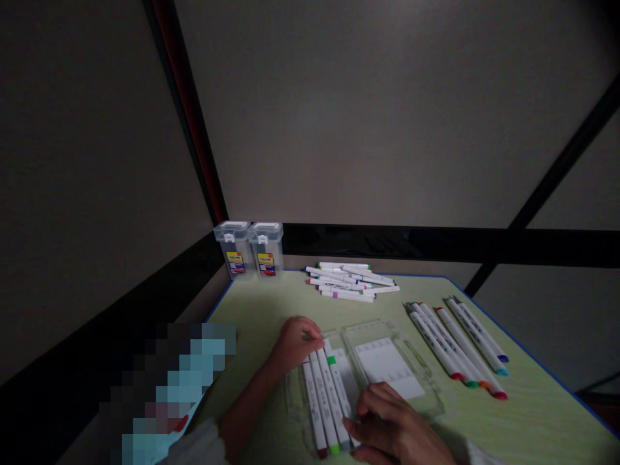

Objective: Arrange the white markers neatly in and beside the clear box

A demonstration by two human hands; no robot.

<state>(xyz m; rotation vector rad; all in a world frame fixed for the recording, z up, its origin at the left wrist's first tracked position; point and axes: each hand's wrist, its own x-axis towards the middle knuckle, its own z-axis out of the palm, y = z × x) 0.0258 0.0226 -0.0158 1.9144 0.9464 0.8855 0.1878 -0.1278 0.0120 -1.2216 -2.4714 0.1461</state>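
Observation:
A clear plastic case (438, 403) lies unfolded on the table in front of me. Several white markers (317, 400) lie side by side in its left half, with dark red and green among their end colours. My left hand (296, 341) is closed at their far ends, thumb and fingertips pinched at the top of a marker. At the near ends, my right hand (394, 423) is curled, its fingertips against the lower end of the rightmost marker (339, 381). That hand partly hides this marker. A white insert (387, 368) shows in the case's right half.
Two lidded clear boxes (266, 255) with labels stand at the table's back left corner. Behind the case is a loose pile of markers (349, 281). More markers (455, 349) lie in groups on the right. A wall (368, 148) borders the table (256, 303) behind.

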